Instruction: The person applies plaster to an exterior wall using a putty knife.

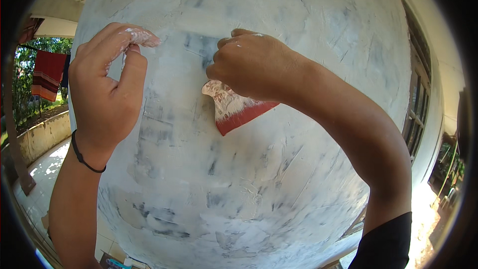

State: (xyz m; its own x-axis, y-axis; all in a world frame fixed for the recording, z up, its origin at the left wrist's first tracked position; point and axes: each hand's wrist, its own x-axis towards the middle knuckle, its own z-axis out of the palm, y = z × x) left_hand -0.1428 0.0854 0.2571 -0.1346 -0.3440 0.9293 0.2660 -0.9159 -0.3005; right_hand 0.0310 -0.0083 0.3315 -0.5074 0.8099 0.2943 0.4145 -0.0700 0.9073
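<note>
In front of me stands a wall (239, 169) with uneven whitish coating and grey-blue patches showing through. My right hand (249, 65) is closed around a red plastic putty scraper (243, 118), which lies close against the wall at its middle. Thick white putty covers much of the scraper's face; its upper part is hidden by the hand. To the left, my left hand (107, 72) is raised near the wall, with thumb and index finger curled together in a loop. White putty coats its fingertips, and nothing shows between them. A dark band (82, 154) circles the left wrist.
A red striped cloth (48, 74) hangs at the far left, above a low wall (45, 139). A tiled floor (47, 169) runs below it. On the right is a framed window (417, 104). A small turquoise-handled item (118, 264) lies at the bottom.
</note>
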